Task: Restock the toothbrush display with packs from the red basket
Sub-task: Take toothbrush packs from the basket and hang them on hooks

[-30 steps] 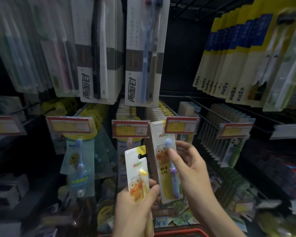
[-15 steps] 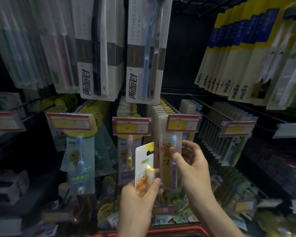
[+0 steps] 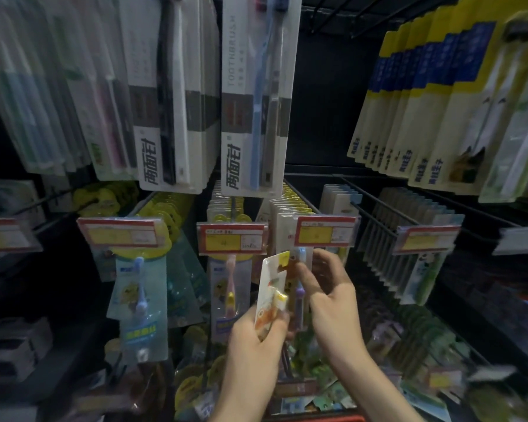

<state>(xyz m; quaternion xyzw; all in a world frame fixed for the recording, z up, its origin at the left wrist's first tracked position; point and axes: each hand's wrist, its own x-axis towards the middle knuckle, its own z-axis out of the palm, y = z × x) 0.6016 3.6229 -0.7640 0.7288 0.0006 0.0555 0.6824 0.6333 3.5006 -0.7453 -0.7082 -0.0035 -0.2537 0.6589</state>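
Glossy flat pack (image 3: 271,286) in left hand (image 3: 253,345)

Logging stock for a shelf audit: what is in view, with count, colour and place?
white-and-grey carded toothbrush packs: two rows, top centre
yellow-and-blue carded packs: one row, top right
red-and-yellow price tags: five, hook ends
teal children's brush pack: one in front, left hook
red plastic basket: one, bottom edge
white-and-yellow children's brush pack: one, in left hand
purple-brush carded pack: one, below a tag
left hand: grips white-and-yellow pack
right hand: fingers pinch purple-brush pack
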